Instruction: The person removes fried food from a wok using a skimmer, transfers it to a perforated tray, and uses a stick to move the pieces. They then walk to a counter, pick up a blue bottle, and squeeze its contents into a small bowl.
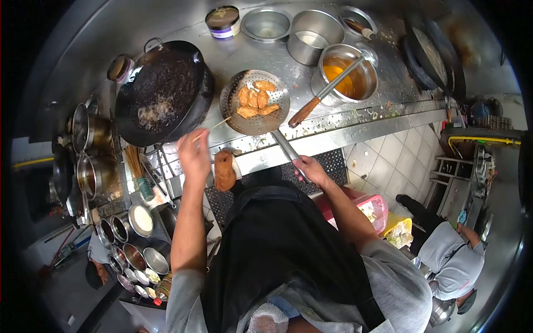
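My right hand grips the metal handle of a round perforated skimmer, held level over the front of the steel counter. Several golden-brown fried pieces lie in its bowl. In my left hand is a thin wooden stick, like a chopstick. Its tip reaches the skimmer's left rim. The fingers are slightly blurred. Just beyond this hand stands a large black wok with dark, foamy liquid inside. To the skimmer's right, a ladle with a wooden handle rests across a metal pot of orange oil.
Metal pots, a basin and a lidded tub line the counter's back. Seasoning bowls sit at lower left, beside a bamboo brush. A pink bin stands right of my body. Another person is at far right.
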Demonstrator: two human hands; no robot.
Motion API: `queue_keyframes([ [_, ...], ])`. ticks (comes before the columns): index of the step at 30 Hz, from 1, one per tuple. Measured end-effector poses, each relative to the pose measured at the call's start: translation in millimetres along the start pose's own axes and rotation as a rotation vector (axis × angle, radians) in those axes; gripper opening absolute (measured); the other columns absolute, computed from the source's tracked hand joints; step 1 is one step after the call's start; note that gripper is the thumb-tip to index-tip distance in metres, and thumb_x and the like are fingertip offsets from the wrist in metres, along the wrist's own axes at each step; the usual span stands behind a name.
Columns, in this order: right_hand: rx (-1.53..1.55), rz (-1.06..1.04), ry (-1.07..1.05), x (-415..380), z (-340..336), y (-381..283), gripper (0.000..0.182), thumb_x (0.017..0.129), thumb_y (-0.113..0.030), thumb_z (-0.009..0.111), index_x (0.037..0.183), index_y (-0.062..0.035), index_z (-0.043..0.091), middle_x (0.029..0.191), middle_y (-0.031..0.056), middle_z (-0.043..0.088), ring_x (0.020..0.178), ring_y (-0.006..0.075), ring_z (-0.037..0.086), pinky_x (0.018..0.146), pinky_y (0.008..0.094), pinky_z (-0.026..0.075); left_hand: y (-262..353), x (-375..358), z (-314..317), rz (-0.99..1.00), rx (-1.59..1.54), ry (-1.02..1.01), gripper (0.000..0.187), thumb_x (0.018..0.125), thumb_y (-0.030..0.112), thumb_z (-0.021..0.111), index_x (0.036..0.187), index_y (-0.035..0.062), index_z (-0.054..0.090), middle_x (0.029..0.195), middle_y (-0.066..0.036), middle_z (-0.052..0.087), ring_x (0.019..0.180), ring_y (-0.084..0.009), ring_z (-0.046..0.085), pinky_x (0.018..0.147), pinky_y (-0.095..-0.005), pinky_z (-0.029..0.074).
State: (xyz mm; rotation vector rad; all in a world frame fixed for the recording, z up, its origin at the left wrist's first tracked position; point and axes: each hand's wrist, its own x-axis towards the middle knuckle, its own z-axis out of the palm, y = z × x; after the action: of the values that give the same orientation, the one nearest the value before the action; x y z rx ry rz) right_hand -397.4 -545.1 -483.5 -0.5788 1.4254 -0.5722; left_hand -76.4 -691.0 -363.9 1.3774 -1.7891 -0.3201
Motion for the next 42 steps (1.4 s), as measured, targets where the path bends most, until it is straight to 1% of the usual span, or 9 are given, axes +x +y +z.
queue_keyframes([
  [1, -0.007, -0.016, -0.002, 0, 0, 2, 0.034, 0.099, -0.032, 0.057, 0.113, -0.0007, 0.059, 0.075, 0.0014, 0.057, 0.058, 0.0084, 0.054, 0.049, 0.0239, 0.045, -6, 6, 24, 0.125, 0.036, -0.029, 0.009, 0.09, 0.012, 0.066, 0.088, 0.0047, 0.07, 0.087, -0.013, 0.071, 0.081, -0.0296, 0.067, 0.084, -0.0399, 0.046],
  [9, -0.01, -0.016, 0.012, 0, 0, 3, 0.033, 0.099, -0.033, 0.057, 0.116, -0.0042, 0.06, 0.074, 0.0005, 0.057, 0.053, 0.0077, 0.052, 0.047, 0.0237, 0.043, -6, 35, 99, 0.151, 0.143, -0.212, 0.006, 0.088, 0.013, 0.066, 0.086, 0.0075, 0.068, 0.082, -0.01, 0.07, 0.078, -0.0317, 0.065, 0.082, -0.0419, 0.045],
  [10, -0.011, -0.024, 0.028, -2, 0, 3, 0.03, 0.098, -0.032, 0.059, 0.109, -0.0041, 0.061, 0.073, -0.0004, 0.057, 0.054, 0.0075, 0.053, 0.048, 0.0231, 0.043, -6, 36, 102, 0.159, 0.129, -0.217, 0.006, 0.088, 0.013, 0.066, 0.085, 0.0074, 0.068, 0.08, -0.011, 0.069, 0.078, -0.032, 0.065, 0.081, -0.0424, 0.045],
  [16, -0.006, -0.061, 0.027, 1, 1, 6, 0.028, 0.099, -0.028, 0.057, 0.107, -0.0018, 0.061, 0.072, -0.0002, 0.054, 0.052, 0.0074, 0.049, 0.048, 0.0228, 0.043, -1, 49, 120, 0.189, 0.184, -0.3, 0.009, 0.087, 0.015, 0.066, 0.085, 0.0066, 0.066, 0.076, -0.014, 0.067, 0.076, -0.034, 0.064, 0.078, -0.0448, 0.045],
  [19, -0.005, -0.076, 0.031, 11, 0, 19, 0.033, 0.099, -0.03, 0.059, 0.116, -0.0017, 0.061, 0.073, 0.0011, 0.056, 0.053, 0.0084, 0.051, 0.048, 0.0247, 0.043, 11, 58, 121, 0.218, 0.221, -0.32, 0.01, 0.086, 0.015, 0.066, 0.084, 0.0057, 0.065, 0.075, -0.015, 0.066, 0.075, -0.0347, 0.064, 0.077, -0.0455, 0.046],
  [35, -0.047, -0.04, 0.052, 3, 0, 6, 0.034, 0.099, -0.03, 0.058, 0.113, -0.0001, 0.061, 0.072, 0.001, 0.055, 0.052, 0.0075, 0.049, 0.047, 0.0242, 0.043, -5, 54, 135, 0.132, 0.173, -0.41, 0.009, 0.086, 0.013, 0.066, 0.083, 0.0045, 0.066, 0.076, -0.017, 0.068, 0.072, -0.0368, 0.065, 0.072, -0.0451, 0.049],
  [38, -0.084, 0.011, 0.03, 5, -4, 5, 0.032, 0.097, -0.028, 0.06, 0.114, -0.0004, 0.062, 0.078, 0.0053, 0.061, 0.059, 0.0137, 0.057, 0.055, 0.031, 0.049, -5, 51, 132, 0.135, 0.151, -0.409, 0.008, 0.086, 0.014, 0.067, 0.085, 0.0057, 0.067, 0.078, -0.016, 0.069, 0.074, -0.0358, 0.066, 0.074, -0.0444, 0.049],
  [40, -0.757, -0.615, 0.541, 10, -2, 7, 0.026, 0.091, -0.021, 0.065, 0.11, -0.002, 0.064, 0.089, 0.012, 0.066, 0.076, 0.0251, 0.064, 0.068, 0.0417, 0.051, -8, 48, 129, 0.132, 0.151, -0.401, 0.008, 0.086, 0.014, 0.068, 0.085, 0.0061, 0.067, 0.078, -0.015, 0.069, 0.074, -0.0353, 0.066, 0.075, -0.0442, 0.049],
  [42, -0.815, -0.717, 0.591, 11, 4, -31, 0.025, 0.087, -0.018, 0.066, 0.106, -0.0034, 0.065, 0.094, 0.0137, 0.066, 0.085, 0.0291, 0.063, 0.074, 0.0447, 0.049, -10, 43, 124, 0.128, 0.151, -0.401, 0.009, 0.086, 0.015, 0.068, 0.085, 0.0065, 0.067, 0.078, -0.015, 0.069, 0.075, -0.0347, 0.066, 0.076, -0.044, 0.048],
])
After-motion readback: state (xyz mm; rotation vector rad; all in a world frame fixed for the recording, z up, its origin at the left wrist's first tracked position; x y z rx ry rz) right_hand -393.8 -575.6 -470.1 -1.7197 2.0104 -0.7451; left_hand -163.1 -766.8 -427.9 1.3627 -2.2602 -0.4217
